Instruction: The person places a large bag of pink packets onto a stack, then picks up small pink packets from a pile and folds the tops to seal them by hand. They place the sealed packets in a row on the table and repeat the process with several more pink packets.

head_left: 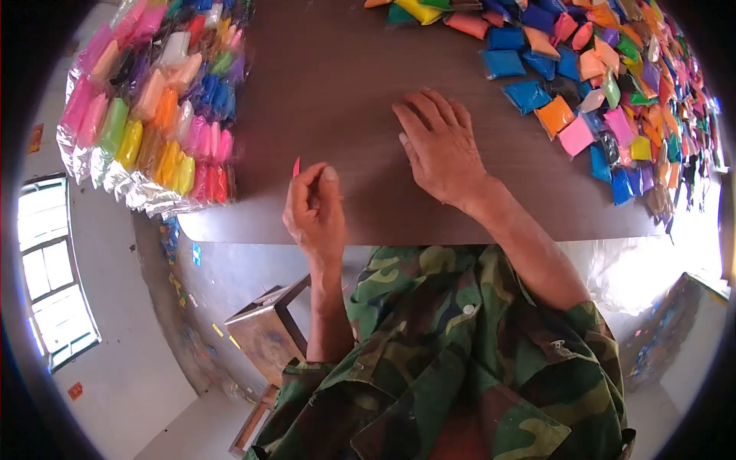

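Observation:
My left hand (313, 205) is closed near the front edge of the brown table (345, 84), thumb and fingers curled together. A thin bright pink piece (297, 167) sticks up past its fingers; most of it is hidden, and I cannot tell what it is. Farther right, my right hand (445, 149) is palm down over the tabletop, fingers stretched out and holding nothing. Nearest to it on the right are blue packets (527, 96) and an orange packet (555, 116) in clear plastic.
Clear bags of colourful packets (157, 107) are stacked in rows on the table's left side. A large loose heap of small packets (613, 69) covers the right side and far right corner. Below the table edge, a wooden stool (264, 337) stands on the floor at the left.

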Available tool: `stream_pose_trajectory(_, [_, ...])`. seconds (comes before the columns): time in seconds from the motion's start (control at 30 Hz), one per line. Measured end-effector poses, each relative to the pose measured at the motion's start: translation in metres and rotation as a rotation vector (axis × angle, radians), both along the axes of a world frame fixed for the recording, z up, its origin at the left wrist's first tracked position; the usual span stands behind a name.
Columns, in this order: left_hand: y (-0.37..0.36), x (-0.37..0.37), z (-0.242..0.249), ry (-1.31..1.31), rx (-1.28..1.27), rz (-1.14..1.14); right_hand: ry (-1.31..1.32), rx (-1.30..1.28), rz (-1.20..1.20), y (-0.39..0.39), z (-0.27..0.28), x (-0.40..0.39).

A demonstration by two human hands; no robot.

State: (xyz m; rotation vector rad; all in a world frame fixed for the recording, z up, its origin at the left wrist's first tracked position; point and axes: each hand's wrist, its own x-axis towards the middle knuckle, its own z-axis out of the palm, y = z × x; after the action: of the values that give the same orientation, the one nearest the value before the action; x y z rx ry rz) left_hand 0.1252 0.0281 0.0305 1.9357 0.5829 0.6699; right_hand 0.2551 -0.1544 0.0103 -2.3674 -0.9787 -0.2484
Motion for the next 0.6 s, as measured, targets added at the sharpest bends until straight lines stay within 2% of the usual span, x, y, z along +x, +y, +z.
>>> stream_pose_trajectory(0.27, [0.029, -0.007, 0.006, 0.046, 0.023, 0.125, -0.009, -0.095, -0.024, 0.005, 0.005, 0.001])
stream_pose_trajectory(0.37, [0.038, -0.002, 0.009, 0.014, -0.112, 0.162, 0.015, -0.124, -0.027, 0.006, 0.012, 0.001])
stream_pose_trajectory(0.47, [0.050, -0.002, 0.010, 0.012, -0.027, 0.165, 0.009, -0.137, -0.041, 0.007, 0.011, 0.000])
stream_pose_trajectory(0.6, [0.061, -0.013, 0.015, -0.072, -0.098, 0.178, 0.035, -0.150, -0.053, 0.004, 0.008, 0.003])
